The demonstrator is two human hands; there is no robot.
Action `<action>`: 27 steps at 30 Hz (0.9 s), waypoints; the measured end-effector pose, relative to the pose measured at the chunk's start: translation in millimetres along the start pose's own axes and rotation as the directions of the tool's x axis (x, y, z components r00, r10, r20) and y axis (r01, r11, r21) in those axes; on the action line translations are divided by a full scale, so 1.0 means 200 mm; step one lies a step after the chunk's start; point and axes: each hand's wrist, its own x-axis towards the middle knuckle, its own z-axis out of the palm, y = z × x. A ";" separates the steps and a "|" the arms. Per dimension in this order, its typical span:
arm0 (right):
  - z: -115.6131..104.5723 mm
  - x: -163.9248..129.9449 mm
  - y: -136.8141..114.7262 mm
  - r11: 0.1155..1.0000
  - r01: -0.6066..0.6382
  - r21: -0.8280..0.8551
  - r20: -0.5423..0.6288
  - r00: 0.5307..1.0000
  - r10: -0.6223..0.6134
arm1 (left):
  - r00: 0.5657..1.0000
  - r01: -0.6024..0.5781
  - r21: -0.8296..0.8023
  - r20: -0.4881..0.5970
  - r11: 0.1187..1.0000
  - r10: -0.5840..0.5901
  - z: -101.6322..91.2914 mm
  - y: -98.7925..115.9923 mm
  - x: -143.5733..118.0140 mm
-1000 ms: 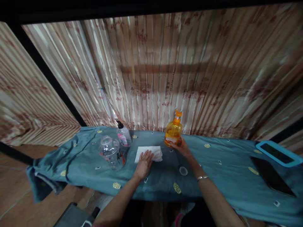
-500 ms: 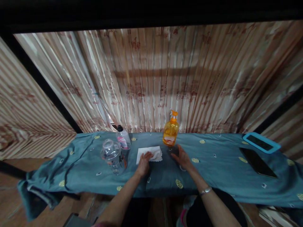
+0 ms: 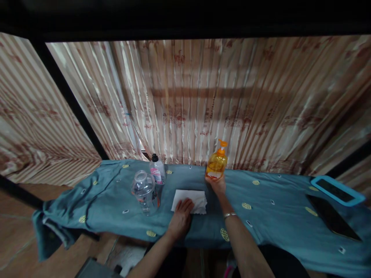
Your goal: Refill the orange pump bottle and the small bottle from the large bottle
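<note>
A folded white cloth (image 3: 191,195) with a wavy right edge lies on the blue-green bed cover (image 3: 116,216). My left hand (image 3: 182,212) rests on it with the fingers stretched out flat. Beyond the cloth to the right is an orange pump bottle (image 3: 216,166), partly full of yellow-orange liquid. My right hand (image 3: 218,185) grips its lower part, hiding some of the label. To the left stand a clear plastic jug (image 3: 146,195) with dark and orange print and, behind it, a clear bottle (image 3: 157,172) with a black cap and pink label.
At the right, a black phone-like slab (image 3: 333,218) and a blue-framed flat object (image 3: 336,190) lie on the cover. A patterned, pleated curtain (image 3: 185,104) hangs behind. Dark posts (image 3: 69,100) and a dark bar (image 3: 185,23) frame the space.
My right hand has moved forward from the cover beside the orange pump bottle and taken hold of its lower part. My left hand stays on the cloth. The camera view has shifted slightly.
</note>
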 end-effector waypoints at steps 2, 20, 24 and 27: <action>-0.03 0.01 0.03 0.998 -0.057 -0.037 0.045 0.997 0.058 | 1.000 0.009 0.019 0.000 1.000 -0.009 -0.01 0.02 0.01; -0.21 0.14 0.25 0.990 0.048 -0.129 0.173 0.985 -0.025 | 1.000 -0.002 0.037 0.004 0.999 0.002 -0.04 0.06 0.00; -0.22 0.08 0.26 0.978 0.149 -0.144 0.178 0.976 -0.122 | 1.000 0.000 0.041 0.001 0.999 0.000 -0.03 0.06 0.00; -0.26 0.02 0.27 0.956 0.231 -0.183 0.207 0.959 -0.192 | 1.000 0.004 0.031 -0.013 1.000 -0.003 -0.03 0.06 0.01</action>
